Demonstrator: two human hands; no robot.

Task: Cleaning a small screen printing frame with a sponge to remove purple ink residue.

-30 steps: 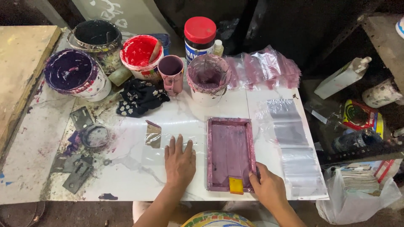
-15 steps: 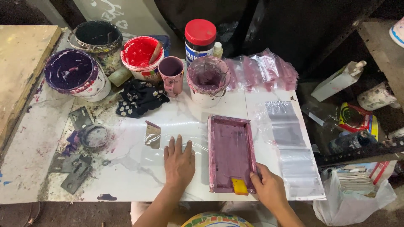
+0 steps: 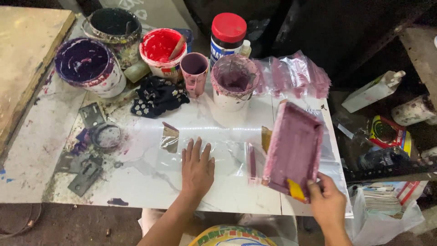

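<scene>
My left hand [image 3: 197, 166] lies flat, fingers spread, on a clear plastic sheet [image 3: 227, 157] on the white table [image 3: 136, 182]. My right hand [image 3: 327, 207] grips the near edge of a small purple-stained printing frame [image 3: 295, 148] and holds it tilted up on its right side, off the sheet. A yellow squeegee piece [image 3: 296, 190] sits at the frame's near corner by my fingers. A purple stripe [image 3: 252, 160] shows on the sheet where the frame lay.
Paint tubs stand at the back: purple [image 3: 88, 66], black [image 3: 114, 27], red [image 3: 161, 48], a pink cup [image 3: 195, 73], a pale purple tub [image 3: 233, 82] and a red-lidded jar [image 3: 228, 34]. A dark cloth [image 3: 157, 95], stacked plastic bags [image 3: 296, 73], metal hinges [image 3: 86, 173].
The frame lay flat on the table before; my right hand has now lifted its left side and tipped it up to the right, uncovering the sheet. My left hand stayed pressed down.
</scene>
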